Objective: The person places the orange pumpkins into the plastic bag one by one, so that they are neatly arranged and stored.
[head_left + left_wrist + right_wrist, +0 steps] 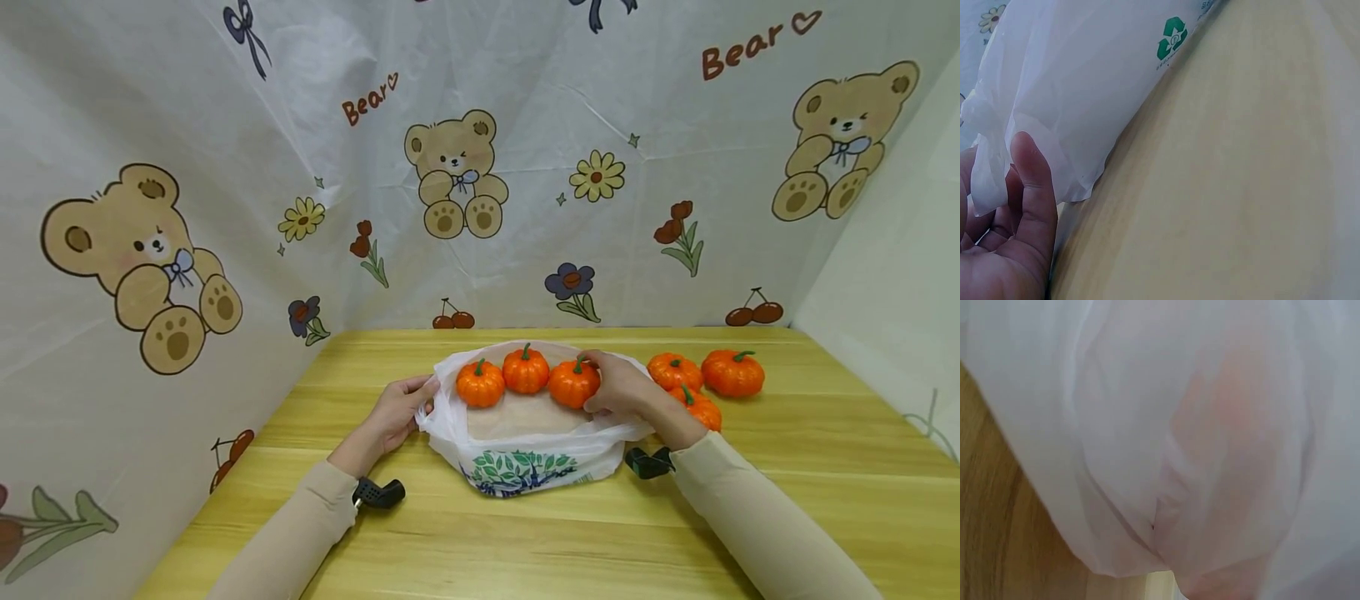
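Observation:
A white plastic bag (450, 437) with a green tree print lies on the table, its mouth spread wide. My left hand (397, 412) pinches the bag's left edge; in the left wrist view the thumb (1032, 159) presses against the plastic. Reaching into the mouth from the right, my right hand (626, 387) grips a small orange pumpkin (572, 385) with a green stem. Two more pumpkins sit in a row beside it in the bag, a left one (480, 385) and a middle one (526, 372). Through the plastic, the right wrist view shows only a blurred right hand (1229, 444).
Just right of the bag, three more pumpkins stand grouped: one behind the right wrist (675, 369), one at the far right (733, 373), and one partly covered by the forearm (702, 408). A bear-printed cloth (525, 250) hangs along the back edge of the wooden table (487, 550).

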`<state>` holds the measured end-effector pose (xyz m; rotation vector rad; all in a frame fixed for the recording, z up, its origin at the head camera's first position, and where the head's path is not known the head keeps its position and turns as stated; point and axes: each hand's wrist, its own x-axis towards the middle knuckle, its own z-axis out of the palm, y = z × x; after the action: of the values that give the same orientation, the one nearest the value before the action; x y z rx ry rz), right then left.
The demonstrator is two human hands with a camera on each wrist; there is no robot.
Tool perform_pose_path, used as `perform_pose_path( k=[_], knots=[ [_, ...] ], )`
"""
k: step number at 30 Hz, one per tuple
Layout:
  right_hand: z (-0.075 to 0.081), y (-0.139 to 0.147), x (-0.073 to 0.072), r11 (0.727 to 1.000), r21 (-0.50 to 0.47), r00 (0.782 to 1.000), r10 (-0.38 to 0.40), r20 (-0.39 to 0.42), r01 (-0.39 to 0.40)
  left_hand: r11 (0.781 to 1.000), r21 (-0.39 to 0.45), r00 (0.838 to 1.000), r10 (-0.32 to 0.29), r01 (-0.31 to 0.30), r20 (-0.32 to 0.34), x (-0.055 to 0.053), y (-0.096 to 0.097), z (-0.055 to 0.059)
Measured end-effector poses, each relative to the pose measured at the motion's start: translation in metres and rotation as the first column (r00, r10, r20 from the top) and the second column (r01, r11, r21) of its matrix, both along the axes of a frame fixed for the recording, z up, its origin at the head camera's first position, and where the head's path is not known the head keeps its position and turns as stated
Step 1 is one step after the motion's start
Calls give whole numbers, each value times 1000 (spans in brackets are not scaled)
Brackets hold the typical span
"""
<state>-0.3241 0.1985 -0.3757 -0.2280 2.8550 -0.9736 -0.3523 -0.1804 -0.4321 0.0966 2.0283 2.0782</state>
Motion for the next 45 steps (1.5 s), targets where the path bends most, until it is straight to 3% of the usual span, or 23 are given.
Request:
perform_pose_path(
  k=[12, 23, 32, 37, 45],
  knots=[
    [9, 5, 3, 1000, 15, 1000, 9, 5, -9, 1000, -7, 1000, -9, 9, 3, 0, 0, 0],
    [30, 13, 9, 993, -120, 997, 31, 66, -22, 1000, 5, 1000, 7, -7, 11, -2, 1, -1],
    [45, 25, 16, 984, -151, 996, 92, 12, -89, 1000, 6, 1000, 12, -13, 12, -1, 1, -2],
    [49, 41, 19, 978, -143, 987, 146, -72, -155, 1000, 3, 1000, 7, -7, 16, 0, 2, -2],
    [56, 67, 30, 979, -135, 984, 134, -116, -150, 1000, 3, 1000, 5, -5, 8, -1, 0, 0]
  ],
)
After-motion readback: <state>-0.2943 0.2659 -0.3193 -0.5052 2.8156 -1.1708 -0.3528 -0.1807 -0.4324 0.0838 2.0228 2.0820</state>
